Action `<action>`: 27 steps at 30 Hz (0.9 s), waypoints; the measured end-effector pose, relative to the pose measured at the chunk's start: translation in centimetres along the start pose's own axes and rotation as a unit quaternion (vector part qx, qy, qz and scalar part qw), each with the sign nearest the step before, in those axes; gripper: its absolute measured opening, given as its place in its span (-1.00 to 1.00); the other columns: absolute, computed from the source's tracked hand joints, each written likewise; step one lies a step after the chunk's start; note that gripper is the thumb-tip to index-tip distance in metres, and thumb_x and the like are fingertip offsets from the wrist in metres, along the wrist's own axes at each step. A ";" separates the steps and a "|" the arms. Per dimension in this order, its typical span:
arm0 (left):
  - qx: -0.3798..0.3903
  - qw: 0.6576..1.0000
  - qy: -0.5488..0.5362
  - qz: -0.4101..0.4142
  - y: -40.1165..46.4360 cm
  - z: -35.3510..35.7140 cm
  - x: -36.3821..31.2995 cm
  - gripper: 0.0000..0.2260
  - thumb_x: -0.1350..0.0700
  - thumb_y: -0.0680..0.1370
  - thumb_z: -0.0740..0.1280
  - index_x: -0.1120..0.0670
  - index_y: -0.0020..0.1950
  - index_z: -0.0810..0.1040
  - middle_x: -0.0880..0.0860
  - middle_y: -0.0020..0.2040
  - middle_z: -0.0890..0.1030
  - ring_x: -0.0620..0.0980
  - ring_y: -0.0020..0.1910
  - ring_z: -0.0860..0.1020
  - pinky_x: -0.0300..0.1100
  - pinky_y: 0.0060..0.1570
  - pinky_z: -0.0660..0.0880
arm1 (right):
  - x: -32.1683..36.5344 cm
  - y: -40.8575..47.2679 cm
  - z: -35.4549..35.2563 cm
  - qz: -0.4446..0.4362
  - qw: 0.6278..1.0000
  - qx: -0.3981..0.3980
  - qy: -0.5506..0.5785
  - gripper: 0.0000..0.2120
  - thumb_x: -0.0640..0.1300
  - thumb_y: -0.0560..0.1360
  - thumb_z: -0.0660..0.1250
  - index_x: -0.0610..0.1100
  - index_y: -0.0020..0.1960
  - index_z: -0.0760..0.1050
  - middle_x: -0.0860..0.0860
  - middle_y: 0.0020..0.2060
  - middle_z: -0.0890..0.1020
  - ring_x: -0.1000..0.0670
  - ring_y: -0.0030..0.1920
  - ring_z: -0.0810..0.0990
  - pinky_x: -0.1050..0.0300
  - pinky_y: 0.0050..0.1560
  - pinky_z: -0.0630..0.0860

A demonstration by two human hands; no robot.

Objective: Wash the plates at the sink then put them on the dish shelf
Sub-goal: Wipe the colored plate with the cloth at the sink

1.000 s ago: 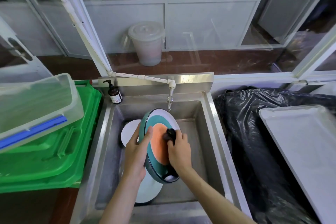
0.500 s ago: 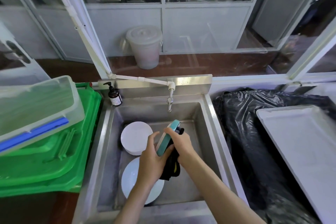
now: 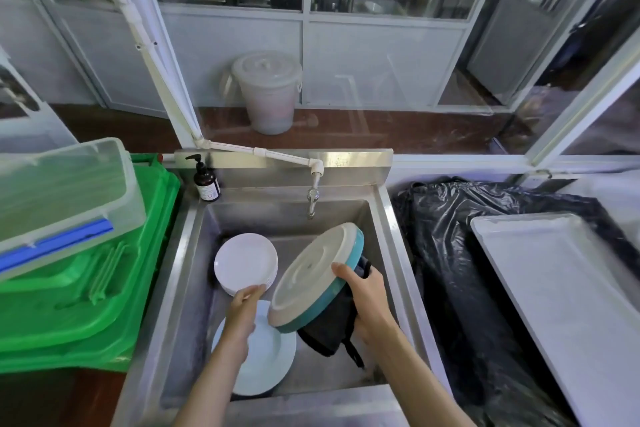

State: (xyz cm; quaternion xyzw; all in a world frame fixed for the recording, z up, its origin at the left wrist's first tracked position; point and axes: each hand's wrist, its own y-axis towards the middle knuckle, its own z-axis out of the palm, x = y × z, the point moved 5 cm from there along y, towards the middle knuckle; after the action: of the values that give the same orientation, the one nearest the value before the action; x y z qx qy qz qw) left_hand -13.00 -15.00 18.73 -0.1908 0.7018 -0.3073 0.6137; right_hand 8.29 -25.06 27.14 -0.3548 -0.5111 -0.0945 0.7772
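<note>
**Plate turned bottom-up over the sink**

The right hand (image 3: 369,298) grips the teal-rimmed plate (image 3: 313,274) at its 4 o'clock edge, thumb curled over the cream underside, with a dark cloth (image 3: 332,326) trapped between its fingers and the hidden face. The plate tilts with its base toward the camera, probably so the back can be wiped or rinsed; its upper rim lies just below the tap (image 3: 311,199), where water would fall on it, though no stream is visible.

The left hand (image 3: 244,308) is near the plate's 8 o'clock edge, fingers bent; whether it touches the rim or holds anything I cannot tell. It hangs over a single white plate (image 3: 266,364) lying flat on the floor of the sink (image 3: 187,288), with a stack of white plates (image 3: 246,258) at 11 o'clock from it, apparently waiting their turn.

A soap bottle (image 3: 206,180) stands at the sink's back-left corner, within reach. At 3 o'clock a white tray (image 3: 561,288) rests on black plastic sheeting (image 3: 446,253). No dish shelf is in view, so the washing looks far from finished.
</note>
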 end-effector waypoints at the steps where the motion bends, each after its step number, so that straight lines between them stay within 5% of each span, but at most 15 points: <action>1: 0.025 0.998 -0.030 -0.047 0.3 0.2 0.9 -0.69 -0.08 0.61 0.42 -0.03 0.31 0.56 0.06 0.29 0.59 0.08 0.25 0.54 0.06 0.24 0.47 | 0.6 -0.2 -0.3 -0.004 1.000 0.012 0.010 -0.75 -0.24 0.51 0.51 -0.18 0.17 0.62 -0.20 0.03 0.74 -0.21 0.05 0.74 -0.16 0.08 0.69; 5: 0.173 0.966 -0.181 -0.067 -0.9 3.3 0.4 -0.60 -0.17 0.60 0.35 -0.03 0.37 0.62 0.10 0.27 0.67 0.16 0.26 0.59 0.09 0.24 0.52 | 1.5 -0.6 -1.1 -0.011 0.997 0.057 0.046 -0.61 -0.13 0.36 0.59 -0.17 0.15 0.63 -0.26 0.07 0.72 -0.27 0.07 0.72 -0.21 0.11 0.66; 9: 0.145 0.954 -0.260 -0.044 -1.8 4.1 -1.4 -0.57 -0.14 0.64 0.28 0.05 0.42 0.58 0.19 0.27 0.67 0.24 0.22 0.62 0.12 0.18 0.55 | 0.8 -0.9 -1.6 0.001 0.993 0.112 0.026 -0.45 -0.08 0.37 0.58 -0.25 0.29 0.56 -0.31 0.15 0.68 -0.32 0.15 0.68 -0.21 0.14 0.65; 12: 0.125 0.961 -0.244 -0.032 -1.9 3.2 -1.9 -0.60 0.07 0.59 0.35 0.10 0.42 0.56 0.23 0.23 0.68 0.27 0.17 0.64 0.10 0.05 0.58 | 0.2 -0.9 -2.4 -0.005 0.993 0.114 0.031 -0.60 -0.10 0.51 0.48 -0.20 0.30 0.56 -0.23 0.12 0.71 -0.22 0.14 0.71 -0.12 0.12 0.65; 15: 0.100 0.966 -0.234 0.031 -2.5 2.5 -4.0 -0.57 0.20 0.56 0.38 -0.09 0.40 0.56 0.16 0.26 0.68 0.27 0.25 0.61 0.15 0.11 0.58 | -1.0 -0.2 -3.7 0.004 0.998 0.049 -0.027 -0.75 -0.02 0.63 0.38 -0.18 0.19 0.61 -0.10 -0.03 0.77 -0.07 0.01 0.75 0.05 0.02 0.65; 19: 0.047 0.967 -0.184 0.167 -4.5 2.6 -7.9 -0.35 0.35 0.51 0.44 -0.29 0.41 0.51 0.00 0.31 0.65 0.16 0.29 0.59 0.20 0.23 0.56 | -3.5 1.1 -5.6 -0.007 0.983 -0.035 -0.179 -0.36 0.46 0.47 0.34 -0.17 -0.20 0.54 0.04 -0.30 0.66 0.00 -0.22 0.62 0.11 -0.12 0.54; 21: 0.032 0.964 -0.117 0.235 -5.6 2.9 -9.4 -0.30 0.36 0.50 0.47 -0.31 0.43 0.47 -0.07 0.36 0.60 0.09 0.34 0.56 0.19 0.29 0.54 | -4.2 1.7 -6.9 0.013 0.969 -0.099 -0.226 -0.30 0.53 0.42 0.24 -0.16 -0.31 0.43 0.00 -0.39 0.54 -0.03 -0.29 0.51 0.10 -0.20 0.41; 23: 0.040 0.950 -0.013 0.310 -7.0 3.4 -10.8 -0.29 0.32 0.52 0.50 -0.32 0.48 0.43 -0.25 0.38 0.54 -0.12 0.36 0.52 -0.01 0.29 0.51 | -4.9 2.5 -8.4 0.054 0.967 -0.150 -0.198 -0.30 0.51 0.44 0.23 -0.17 -0.22 0.53 -0.07 -0.25 0.62 -0.09 -0.15 0.59 0.01 -0.05 0.49; 25: 0.049 0.924 0.099 0.367 -8.5 4.1 -11.7 -0.30 0.25 0.54 0.50 -0.31 0.52 0.37 -0.45 0.34 0.48 -0.33 0.35 0.46 -0.27 0.23 0.45 | -5.2 3.5 -9.6 0.080 0.971 -0.193 -0.120 -0.29 0.47 0.47 0.32 -0.20 0.10 0.62 -0.12 0.04 0.68 -0.14 0.12 0.63 -0.06 0.21 0.53; 27: 0.056 0.897 0.181 0.398 -9.6 4.8 -12.0 -0.31 0.20 0.56 0.48 -0.30 0.56 0.31 -0.56 0.31 0.43 -0.45 0.31 0.42 -0.44 0.20 0.39 | -4.2 4.6 -9.9 0.076 0.975 -0.203 -0.058 -0.40 0.33 0.50 0.43 -0.19 0.20 0.61 -0.11 0.06 0.70 -0.15 0.15 0.65 -0.04 0.18 0.56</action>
State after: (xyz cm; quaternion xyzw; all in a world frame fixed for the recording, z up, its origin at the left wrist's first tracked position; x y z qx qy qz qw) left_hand -7.23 -15.28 33.72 0.1986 0.7996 -0.1056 0.5569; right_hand 15.91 -29.02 19.25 -0.5477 -0.4967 -0.1165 0.6631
